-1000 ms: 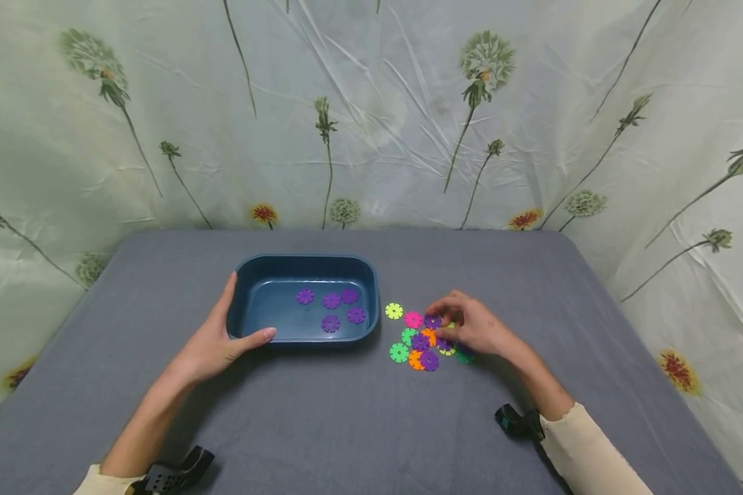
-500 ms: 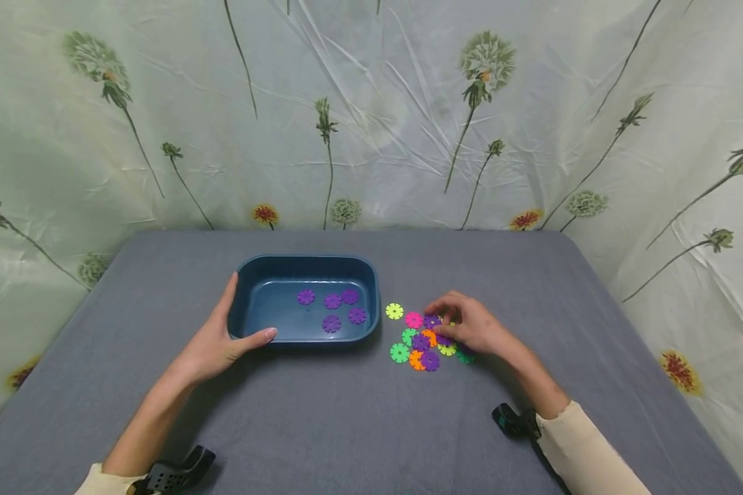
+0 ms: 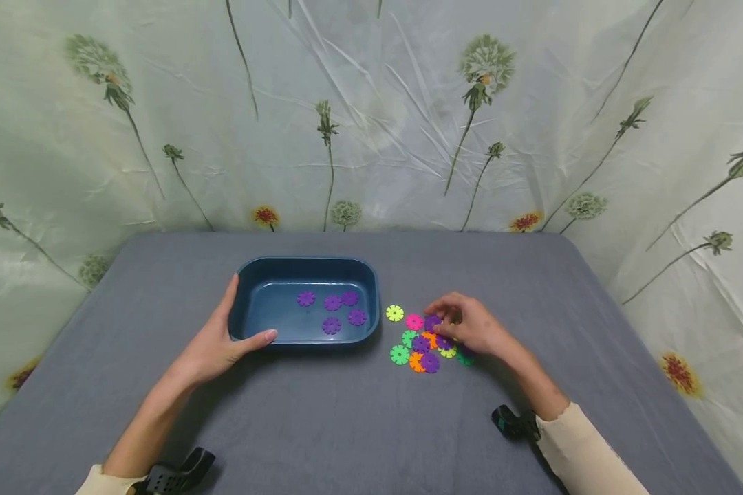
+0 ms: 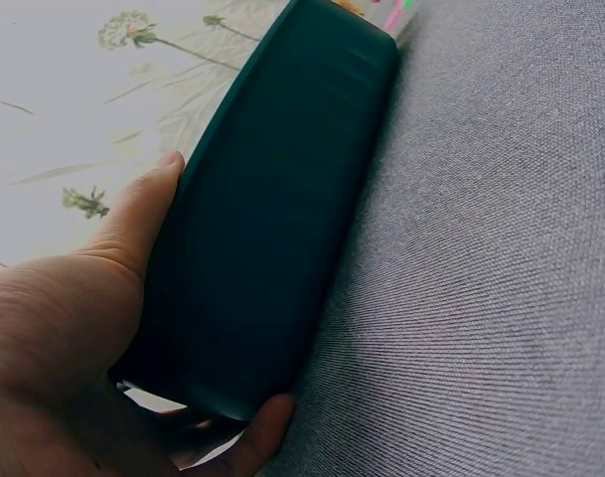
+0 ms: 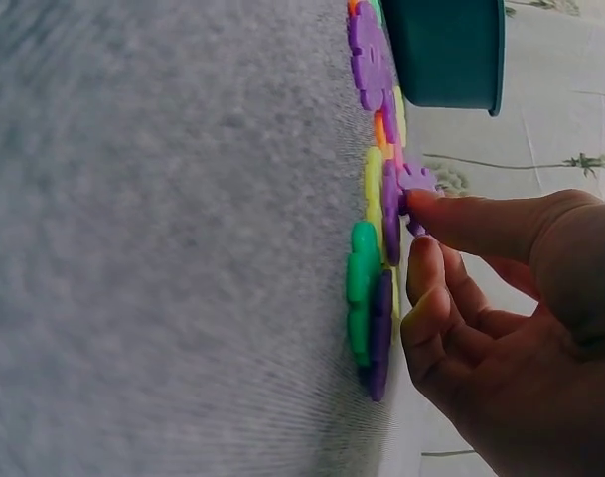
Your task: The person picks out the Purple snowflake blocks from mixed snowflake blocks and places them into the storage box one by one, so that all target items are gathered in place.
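Note:
A blue plastic bin (image 3: 303, 337) stands left of centre on the grey cloth, with several purple notched discs (image 3: 331, 302) on its floor. My left hand (image 3: 213, 344) grips its left end, thumb over the near rim; the left wrist view shows the hand around the bin's dark outer wall (image 4: 252, 219). Right of the bin lies a loose pile of notched discs: yellow (image 3: 394, 313), pink (image 3: 414, 322), green (image 3: 399, 355), orange (image 3: 417, 361) and purple (image 3: 430, 362). Over the pile's right side, my right hand (image 3: 470, 324) pinches a purple disc (image 5: 418, 182) between thumb and fingers.
The grey cloth (image 3: 347, 426) covers the table beneath the bin and the pile. Behind it hangs a pale curtain (image 3: 384, 137) printed with flowers. A black wrist strap mount (image 3: 179, 471) sits on the left forearm, another mount (image 3: 515, 422) on the right.

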The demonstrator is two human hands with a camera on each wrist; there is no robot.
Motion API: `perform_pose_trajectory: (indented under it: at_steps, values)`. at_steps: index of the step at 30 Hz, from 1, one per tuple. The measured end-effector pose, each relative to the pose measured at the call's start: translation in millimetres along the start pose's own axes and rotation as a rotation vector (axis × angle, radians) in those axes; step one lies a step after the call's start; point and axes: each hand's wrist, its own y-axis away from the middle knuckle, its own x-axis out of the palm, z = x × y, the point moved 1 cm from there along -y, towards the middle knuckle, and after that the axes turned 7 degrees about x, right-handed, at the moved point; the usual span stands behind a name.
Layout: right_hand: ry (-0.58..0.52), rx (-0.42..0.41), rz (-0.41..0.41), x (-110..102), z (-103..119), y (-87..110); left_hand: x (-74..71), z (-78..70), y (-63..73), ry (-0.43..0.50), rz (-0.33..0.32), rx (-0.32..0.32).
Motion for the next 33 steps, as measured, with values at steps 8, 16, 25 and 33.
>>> perform_pose_trajectory:
  at_steps: [8, 16, 25, 33]
  values:
    - [-0.032, 0.027, 0.037, -3, 1, -1.1, 1.5, -0.7, -1.0, 0.0, 0.002, -0.002]
    - [-0.132, 0.027, 0.027, -4, 5, -3.1, 2.2, -2.0, -2.1, 0.005, -0.005, -0.013]
    - [-0.229, 0.021, -0.007, 0, 12, -8.4, 1.6, -0.1, 0.7, -0.005, -0.005, -0.017]
    - [-0.279, 0.059, -0.022, 0, 19, -15.5, 0.9, -1.4, -0.1, -0.007, -0.011, -0.006]
